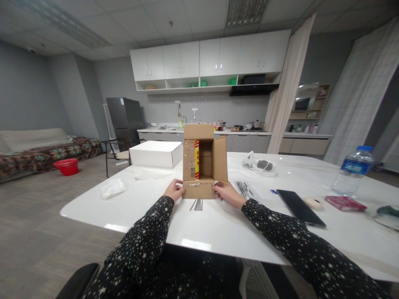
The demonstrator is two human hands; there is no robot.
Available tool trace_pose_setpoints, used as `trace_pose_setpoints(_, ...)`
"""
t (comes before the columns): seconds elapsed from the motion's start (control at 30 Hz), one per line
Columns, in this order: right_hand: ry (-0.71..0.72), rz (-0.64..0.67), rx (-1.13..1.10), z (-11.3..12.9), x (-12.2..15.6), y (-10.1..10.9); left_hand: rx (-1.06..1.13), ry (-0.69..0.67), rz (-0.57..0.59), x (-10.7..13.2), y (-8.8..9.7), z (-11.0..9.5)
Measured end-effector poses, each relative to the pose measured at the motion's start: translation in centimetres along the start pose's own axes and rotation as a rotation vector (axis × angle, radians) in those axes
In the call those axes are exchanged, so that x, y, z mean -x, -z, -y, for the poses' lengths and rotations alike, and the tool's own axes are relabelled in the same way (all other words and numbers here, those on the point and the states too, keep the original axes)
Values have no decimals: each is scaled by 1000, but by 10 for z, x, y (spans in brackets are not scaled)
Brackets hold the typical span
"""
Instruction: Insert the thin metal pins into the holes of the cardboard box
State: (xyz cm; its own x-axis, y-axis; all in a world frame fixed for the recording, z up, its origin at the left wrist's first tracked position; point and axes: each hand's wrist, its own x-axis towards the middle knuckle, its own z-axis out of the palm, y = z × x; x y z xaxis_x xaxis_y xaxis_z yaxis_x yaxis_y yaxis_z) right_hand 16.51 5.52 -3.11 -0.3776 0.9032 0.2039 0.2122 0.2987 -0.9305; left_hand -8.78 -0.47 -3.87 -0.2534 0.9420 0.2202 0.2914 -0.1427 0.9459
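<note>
An open cardboard box (pixel 205 160) stands on the white table in front of me, its flaps spread and its inside facing me. Red-and-yellow tape (pixel 196 160) runs down its left flap. Small round silvery pieces (pixel 188 160) dot that flap, and a row of them crosses the front flap (pixel 198 192). My left hand (pixel 174 190) pinches the front flap's left edge, while my right hand (pixel 227 193) grips the right edge of the same flap. Several long metal nails or screws (pixel 197 204) lie on the table just before the flap.
A white box (pixel 156 154) and a crumpled white bag (pixel 112 188) are on the left. To the right lie a clear packet of metal pieces (pixel 245 189), a black phone (pixel 299 207), a pink box (pixel 345 203) and white goggles-like gear (pixel 258 164). A water bottle (pixel 352 170) stands farther right.
</note>
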Motion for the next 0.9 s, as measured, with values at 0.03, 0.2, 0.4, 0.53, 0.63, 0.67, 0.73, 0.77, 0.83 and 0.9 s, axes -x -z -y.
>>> trace_pose_setpoints(0.03,4,18,25,-2,0,1,-17,4,4,0,0,0)
trace_pose_setpoints(0.2,7,60,55,-8,-3,2,-68,24,-18,4,1,-5)
trace_pose_setpoints(0.4,-3,67,19,-9,-4,1,-97,54,-53,5,0,-9)
trace_pose_setpoints(0.53,-25,85,-20,-5,-5,1,-177,40,-26,1,1,-6)
trace_pose_setpoints(0.63,-110,95,-71,-1,-6,1,-167,-13,11,-3,0,-5)
trace_pose_setpoints(0.67,-136,98,-93,1,-6,1,-144,-31,32,-4,-1,-5)
trace_pose_setpoints(0.73,-173,110,-125,3,-6,1,-98,-48,72,-6,-2,-7)
trace_pose_setpoints(0.77,-184,117,-129,4,-6,0,-79,-45,86,-7,-3,-7)
trace_pose_setpoints(0.83,-203,122,-112,7,-5,0,-38,-30,106,-8,-4,-8)
trace_pose_setpoints(0.9,-221,122,-81,9,-4,0,7,-8,130,-9,-5,-8)
